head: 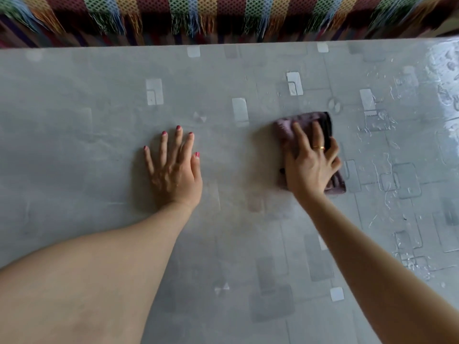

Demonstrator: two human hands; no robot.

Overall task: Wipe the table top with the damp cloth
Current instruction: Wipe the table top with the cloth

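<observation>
Seen from the head camera, the left hand [175,170] lies flat with fingers spread on the grey table top [99,120], holding nothing, while to its right the right hand [311,165] presses straight fingers onto a folded purple cloth [285,130], beyond which hangs a striped fringed blanket [223,13].

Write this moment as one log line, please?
step: wiping | right hand: presses purple cloth on table top | left hand: flat on table, holds nothing | wet sheen: right side

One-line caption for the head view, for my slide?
Right hand presses a purple cloth on the grey table; left hand rests flat.
</observation>
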